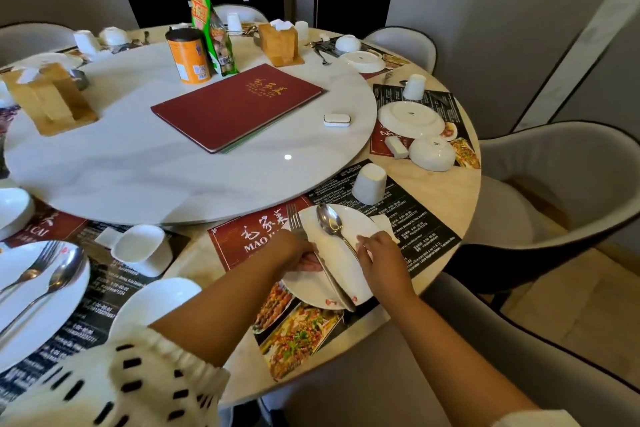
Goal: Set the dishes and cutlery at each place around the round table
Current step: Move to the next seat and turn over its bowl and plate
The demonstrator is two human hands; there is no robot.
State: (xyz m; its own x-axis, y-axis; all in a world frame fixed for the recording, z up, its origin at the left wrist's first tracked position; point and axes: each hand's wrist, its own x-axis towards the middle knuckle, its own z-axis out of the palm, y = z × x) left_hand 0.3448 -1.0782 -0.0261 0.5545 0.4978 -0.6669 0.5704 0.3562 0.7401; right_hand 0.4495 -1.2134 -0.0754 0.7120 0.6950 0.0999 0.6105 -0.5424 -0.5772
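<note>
The plate [308, 288] sits on a mat [239, 243] at the table's [443, 191] near edge; a fork [293, 218] and spoon [329, 221] lie across it. The left hand [298, 251] grasps the fork's handle at the plate's left rim; the right hand [382, 258] pinches the spoon's handle.

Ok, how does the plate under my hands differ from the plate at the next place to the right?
The near plate lies face up; the far plate is turned over, foot ring showing. The near plate carries a spoon and fork; the far plate carries nothing. The left hand and right hand work at the near plate; nobody touches the far plate. Both are white, round, on printed placemats.
</note>
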